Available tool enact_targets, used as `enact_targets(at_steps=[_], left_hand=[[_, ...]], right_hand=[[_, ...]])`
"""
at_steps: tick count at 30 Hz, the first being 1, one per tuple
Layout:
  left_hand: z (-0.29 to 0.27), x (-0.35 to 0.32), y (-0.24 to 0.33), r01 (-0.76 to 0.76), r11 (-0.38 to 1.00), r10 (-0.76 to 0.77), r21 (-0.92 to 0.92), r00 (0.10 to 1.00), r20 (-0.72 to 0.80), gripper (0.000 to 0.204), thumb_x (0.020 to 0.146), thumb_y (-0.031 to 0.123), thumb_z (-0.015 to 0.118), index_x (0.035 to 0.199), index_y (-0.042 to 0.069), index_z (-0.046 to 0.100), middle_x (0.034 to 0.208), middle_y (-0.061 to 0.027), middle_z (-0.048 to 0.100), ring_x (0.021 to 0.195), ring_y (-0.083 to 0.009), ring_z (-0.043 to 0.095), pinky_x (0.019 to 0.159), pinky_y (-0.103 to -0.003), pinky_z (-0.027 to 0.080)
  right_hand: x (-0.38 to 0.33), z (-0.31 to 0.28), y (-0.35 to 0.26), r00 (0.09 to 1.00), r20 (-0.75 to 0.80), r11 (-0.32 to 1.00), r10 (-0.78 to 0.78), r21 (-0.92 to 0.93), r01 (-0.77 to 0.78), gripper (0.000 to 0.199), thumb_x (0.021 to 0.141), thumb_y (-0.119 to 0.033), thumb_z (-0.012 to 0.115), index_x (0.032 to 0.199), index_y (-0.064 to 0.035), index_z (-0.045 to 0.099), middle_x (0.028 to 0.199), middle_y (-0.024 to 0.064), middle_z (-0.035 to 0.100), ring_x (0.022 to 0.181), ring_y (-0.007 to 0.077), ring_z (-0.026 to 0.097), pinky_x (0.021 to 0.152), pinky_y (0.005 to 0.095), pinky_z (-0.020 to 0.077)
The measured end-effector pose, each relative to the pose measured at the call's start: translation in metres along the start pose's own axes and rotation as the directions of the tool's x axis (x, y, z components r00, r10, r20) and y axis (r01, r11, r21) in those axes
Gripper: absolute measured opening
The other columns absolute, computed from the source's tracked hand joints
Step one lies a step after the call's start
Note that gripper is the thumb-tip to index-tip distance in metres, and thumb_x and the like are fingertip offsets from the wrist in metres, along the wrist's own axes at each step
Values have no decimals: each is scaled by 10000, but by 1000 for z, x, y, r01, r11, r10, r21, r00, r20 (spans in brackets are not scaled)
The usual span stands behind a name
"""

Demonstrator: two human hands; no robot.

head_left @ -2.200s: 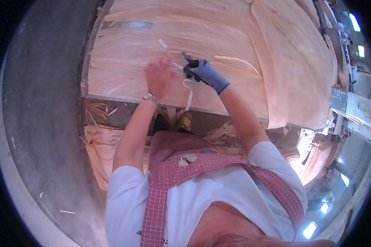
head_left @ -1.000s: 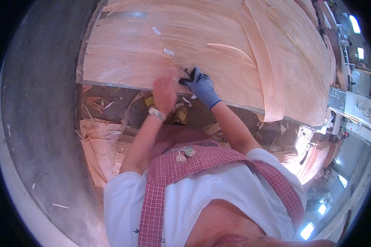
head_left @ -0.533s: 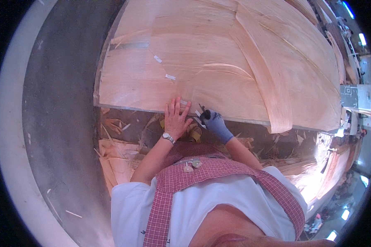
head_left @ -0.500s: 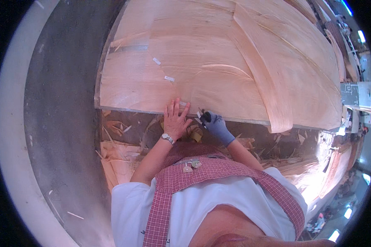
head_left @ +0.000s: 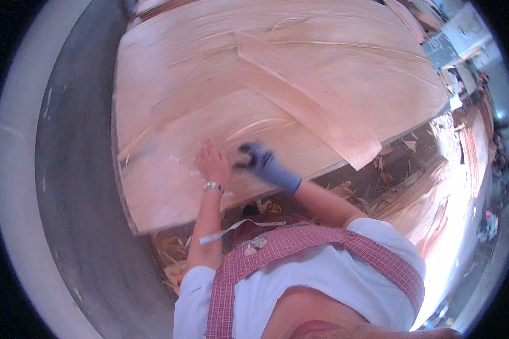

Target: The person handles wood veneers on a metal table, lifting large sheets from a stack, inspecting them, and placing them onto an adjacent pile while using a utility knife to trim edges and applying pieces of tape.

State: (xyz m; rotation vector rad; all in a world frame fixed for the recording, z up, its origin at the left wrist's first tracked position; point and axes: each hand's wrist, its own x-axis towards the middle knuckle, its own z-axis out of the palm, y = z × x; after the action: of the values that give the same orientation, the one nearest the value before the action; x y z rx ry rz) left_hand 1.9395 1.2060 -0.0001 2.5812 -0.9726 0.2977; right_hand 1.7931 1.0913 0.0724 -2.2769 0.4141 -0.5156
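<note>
Wood veneer sheet (head_left: 254, 96), 2 hands on it, bare left hand (head_left: 212, 163), gloved right hand (head_left: 260, 161)

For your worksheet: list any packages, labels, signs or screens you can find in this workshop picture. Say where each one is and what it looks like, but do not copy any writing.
Dark rectangular sign board with pale markings: upper right, beyond the far edge of the large pale wood veneer sheet; tilted.
No packages or screens can be made out; the right edge is too blurred to tell.

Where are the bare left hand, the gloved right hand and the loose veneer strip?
left hand (head_left: 212, 163), head view, back of the hand.
right hand (head_left: 261, 163), head view, blue glove's back.
veneer strip (head_left: 316, 113), head view, middle of its length.
</note>
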Motion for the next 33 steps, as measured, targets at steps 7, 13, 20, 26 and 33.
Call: enact_targets(at_steps=[7,13,20,26,33], left_hand=[[-9,10,65,-130,956,180,-263,968,175,498,874,208,572,1346,77,482,1306,-150,518,1198,-321,470,1036,-493,317],[54,7,122,542,409,329,-734,663,673,428,943,223,532,1332,52,477,1287,-123,532,1229,-263,454,976,-441,409],[51,44,259,876,-211,396,-435,483,781,384,976,311,499,1286,85,478,1232,-92,559,1082,-225,558,897,-383,475],[-1,103,365,729,-270,237,-629,684,690,183,945,181,558,1093,73,566,1079,-72,623,983,-187,605,828,-334,517],[-22,168,406,659,-255,271,-708,751,602,114,925,113,577,1014,47,605,997,-61,650,931,-187,628,808,-336,536]], right_hand=[[44,-136,213,799,-289,569,527,-578,-585,338,814,-385,685,1026,-125,649,1055,160,573,964,336,590,779,442,497],[40,-163,196,950,-182,768,253,-560,-311,162,821,-290,621,881,-139,619,896,115,618,851,305,637,696,431,514],[14,-250,143,945,-196,894,261,-321,-313,298,815,-401,649,855,-107,631,867,138,639,849,355,607,721,446,489],[19,-343,139,900,54,790,432,460,-407,305,887,-313,661,1071,-73,700,780,-1,664,627,73,569,596,262,480],[-134,-414,255,876,-36,795,481,439,-419,689,794,-418,761,1336,-77,507,1040,39,637,731,97,571,617,243,463]])
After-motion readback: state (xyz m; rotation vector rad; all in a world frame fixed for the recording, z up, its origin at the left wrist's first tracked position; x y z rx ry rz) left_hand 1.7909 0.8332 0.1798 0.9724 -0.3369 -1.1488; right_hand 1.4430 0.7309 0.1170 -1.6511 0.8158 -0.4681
